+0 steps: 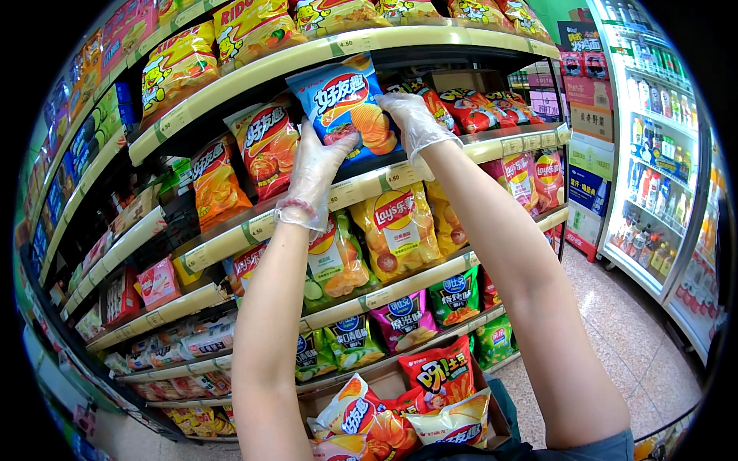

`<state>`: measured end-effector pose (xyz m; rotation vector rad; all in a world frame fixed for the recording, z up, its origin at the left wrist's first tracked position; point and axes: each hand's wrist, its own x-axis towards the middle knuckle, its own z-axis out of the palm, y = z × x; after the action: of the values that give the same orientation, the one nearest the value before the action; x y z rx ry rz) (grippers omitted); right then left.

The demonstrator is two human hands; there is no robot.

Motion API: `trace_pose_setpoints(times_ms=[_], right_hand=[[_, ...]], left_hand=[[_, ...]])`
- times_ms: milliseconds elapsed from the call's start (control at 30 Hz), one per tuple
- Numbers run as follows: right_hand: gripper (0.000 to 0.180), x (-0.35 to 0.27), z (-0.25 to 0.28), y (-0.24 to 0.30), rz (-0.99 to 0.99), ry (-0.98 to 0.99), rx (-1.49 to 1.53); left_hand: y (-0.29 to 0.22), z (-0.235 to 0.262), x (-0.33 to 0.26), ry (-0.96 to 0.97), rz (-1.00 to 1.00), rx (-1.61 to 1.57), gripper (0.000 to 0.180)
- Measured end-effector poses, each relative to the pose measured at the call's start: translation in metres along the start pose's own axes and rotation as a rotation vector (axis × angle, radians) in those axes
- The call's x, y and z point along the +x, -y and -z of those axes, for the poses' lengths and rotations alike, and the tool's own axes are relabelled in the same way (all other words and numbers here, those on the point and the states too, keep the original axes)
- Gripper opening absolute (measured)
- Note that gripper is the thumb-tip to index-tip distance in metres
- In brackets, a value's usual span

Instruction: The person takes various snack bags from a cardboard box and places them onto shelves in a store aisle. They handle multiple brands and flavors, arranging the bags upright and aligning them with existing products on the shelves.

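Both my hands wear thin clear plastic gloves and reach up to a shelf. Between them is a blue bag of potato chips (344, 100), upright and tilted slightly back. My left hand (321, 157) grips its lower left side, thumb across the front. My right hand (413, 119) closes on its upper right edge, with some fingers hidden behind. Left of the bag on the same shelf stand an orange-red chip bag (267, 146) and an orange chip bag (217, 180). Several red bags (473, 107) lie to the right.
Below my forearms is an open cardboard box (500, 422) with red and white chip bags. Lower shelves hold yellow chip bags (396, 227) and purple ones (403, 319). A lit drinks fridge (607, 250) stands right, beside stacked cartons (590, 127). Pale tiled floor (615, 338) runs between.
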<state>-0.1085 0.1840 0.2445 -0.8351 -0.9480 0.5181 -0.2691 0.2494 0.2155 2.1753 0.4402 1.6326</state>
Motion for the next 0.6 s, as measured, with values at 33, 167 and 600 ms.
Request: trace_pose_setpoints(times_ms=[33,167,600], right_hand=[[0.033,0.001,-0.001,-0.001,0.021,-0.008,0.004],[0.036,0.012,0.009,-0.015,0.187,0.019,-0.033],[0.054,-0.269,0.218,-0.031,-0.134,0.691,-0.62]], left_hand=[[-0.001,0.0,0.0,0.002,-0.01,-0.013,0.072],[-0.008,0.005,-0.006,-0.034,-0.046,-0.019,0.077],[-0.092,0.049,-0.285,0.623,0.041,0.198,0.054]])
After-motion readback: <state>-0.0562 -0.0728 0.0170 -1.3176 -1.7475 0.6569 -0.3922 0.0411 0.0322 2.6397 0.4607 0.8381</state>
